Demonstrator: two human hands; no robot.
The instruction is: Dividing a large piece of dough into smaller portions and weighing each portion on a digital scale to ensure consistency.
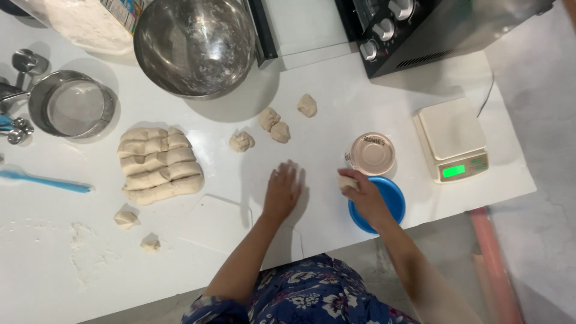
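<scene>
A single head-worn camera looks almost straight down on a white table [372,96] from above the person's own body, whose floral clothing fills the bottom centre. The far edge with a steel mixing bowl [195,45] and black oven [420,24] lies along the frame's top, grey floor at right.

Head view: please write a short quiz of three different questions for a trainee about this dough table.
1. True or false: the left hand lies flat on the table.
2. What does the right hand hold? A) a spatula B) a dough piece C) a cup
3. Fill in: the scale stands to the ____ of the blue bowl, further from the person.

Key:
1. True.
2. B. The hand is above the blue bowl.
3. Right. Its screen glows green.
</scene>
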